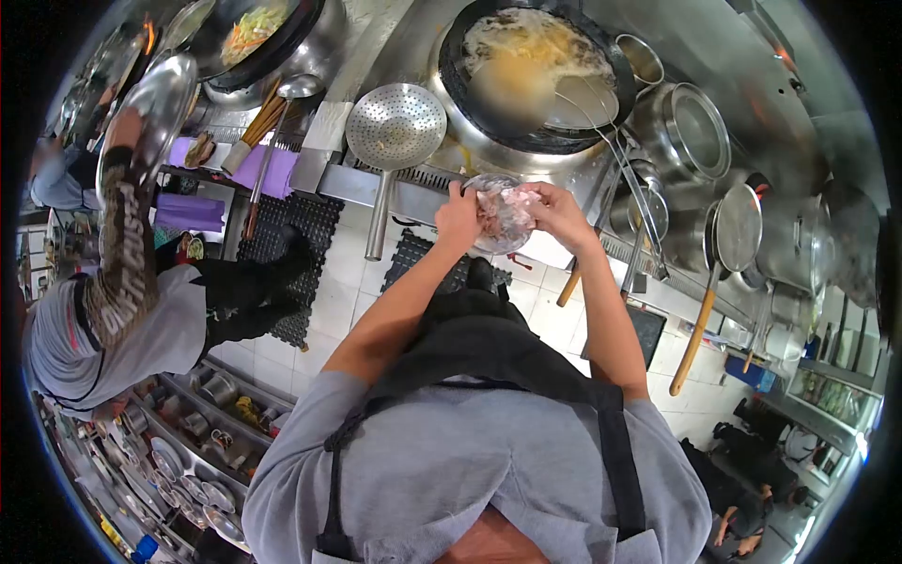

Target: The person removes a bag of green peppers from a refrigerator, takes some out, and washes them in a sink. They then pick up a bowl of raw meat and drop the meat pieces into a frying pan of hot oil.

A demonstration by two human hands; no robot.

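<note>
In the head view my left hand [457, 216] grips the left rim of a small, shiny, see-through-looking bowl [507, 242]. Pinkish pieces of raw meat [492, 209] lie inside it. The fingers of my right hand [561, 216] are closed on a pale pink piece of meat [522, 199] at the bowl's right side. Just beyond both hands sits a large black wok [456, 70] of bubbling yellowish oil [536, 42]. A round wire strainer [581, 101] rests in its right part. A yellowish blur hides some of the wok's middle.
A perforated ladle [396, 127] lies left of the wok, its handle jutting over the counter edge. Metal pots [691, 132] and a wooden-handled strainer [738, 228] stand right. A co-worker [122, 310] at left holds a metal lid-like pan [162, 99] near another wok with shredded vegetables [254, 36].
</note>
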